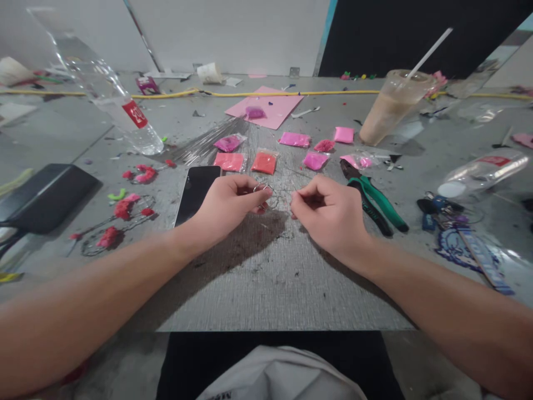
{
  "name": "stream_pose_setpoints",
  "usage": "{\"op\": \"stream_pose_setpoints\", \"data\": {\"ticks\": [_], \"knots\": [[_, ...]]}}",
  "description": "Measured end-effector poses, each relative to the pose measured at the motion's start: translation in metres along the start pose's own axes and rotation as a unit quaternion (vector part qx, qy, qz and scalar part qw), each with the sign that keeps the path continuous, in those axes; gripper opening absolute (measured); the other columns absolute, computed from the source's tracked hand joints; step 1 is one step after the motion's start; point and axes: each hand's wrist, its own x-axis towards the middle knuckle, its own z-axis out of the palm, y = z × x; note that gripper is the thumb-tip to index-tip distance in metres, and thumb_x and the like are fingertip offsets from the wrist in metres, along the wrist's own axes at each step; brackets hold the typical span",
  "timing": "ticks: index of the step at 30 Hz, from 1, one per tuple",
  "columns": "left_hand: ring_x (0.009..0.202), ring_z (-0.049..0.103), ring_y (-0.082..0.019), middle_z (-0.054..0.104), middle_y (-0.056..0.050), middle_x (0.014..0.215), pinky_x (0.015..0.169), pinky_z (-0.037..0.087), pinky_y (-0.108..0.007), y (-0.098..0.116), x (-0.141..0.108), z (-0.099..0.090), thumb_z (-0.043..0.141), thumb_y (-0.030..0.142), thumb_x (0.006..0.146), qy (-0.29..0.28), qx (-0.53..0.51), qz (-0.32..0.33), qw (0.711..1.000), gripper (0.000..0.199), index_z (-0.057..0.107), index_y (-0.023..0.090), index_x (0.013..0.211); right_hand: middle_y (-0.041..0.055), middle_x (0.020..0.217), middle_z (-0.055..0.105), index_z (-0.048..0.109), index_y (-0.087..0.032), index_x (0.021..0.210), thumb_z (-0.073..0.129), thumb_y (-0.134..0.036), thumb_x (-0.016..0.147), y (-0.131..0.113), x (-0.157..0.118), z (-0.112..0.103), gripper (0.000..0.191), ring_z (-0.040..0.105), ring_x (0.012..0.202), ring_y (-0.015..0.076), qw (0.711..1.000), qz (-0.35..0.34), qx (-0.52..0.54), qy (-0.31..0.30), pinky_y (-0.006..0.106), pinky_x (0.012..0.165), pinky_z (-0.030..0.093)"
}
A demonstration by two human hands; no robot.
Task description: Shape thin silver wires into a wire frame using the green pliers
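L hand grasps looped wire above worktop; R hand has fingers bent together, holding what, I can't tell, w/ pliers near.

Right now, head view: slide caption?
Left hand holds looped wire; right hand, pinched shut, faces it beside green-handled pliers.

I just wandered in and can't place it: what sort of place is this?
It looks like a craft workshop, though I can't be sure. Green-handled pliers lie beside the right hand, small pink and red packets sit on the table, and the left hand holds a thin wire loop.
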Motion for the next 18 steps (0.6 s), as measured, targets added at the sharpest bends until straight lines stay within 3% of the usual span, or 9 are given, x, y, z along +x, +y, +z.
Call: {"op": "stream_pose_setpoints", "data": {"ticks": [9, 18], "knots": [[0.064, 0.066, -0.011, 0.07, 0.002, 0.068, 0.068, 0.054, -0.025, -0.0038, -0.0003, 0.001, 0.086, 0.031, 0.084, -0.018, -0.058, 0.0, 0.998, 0.02, 0.075, 0.018, 0.074, -0.005, 0.056, 0.059, 0.052, -0.022, 0.066, 0.067, -0.019, 0.086, 0.0013, 0.0005, 0.0017, 0.025, 0.053, 0.051, 0.0102, 0.999, -0.028, -0.03, 0.012, 0.027, 0.053, 0.039], [0.073, 0.069, -0.013, 0.077, -0.003, 0.081, 0.076, 0.062, -0.027, -0.0041, -0.0016, 0.0041, 0.085, 0.034, 0.087, -0.045, -0.133, -0.018, 0.99, 0.017, 0.082, 0.019, 0.08, -0.0033, 0.059, 0.06, 0.051, -0.023, 0.067, 0.065, -0.018, 0.085, 0.0008, -0.0011, 0.0015, 0.024, 0.053, 0.054, 0.012, 0.997, -0.038, -0.062, 0.022, 0.027, 0.055, 0.04]]}}
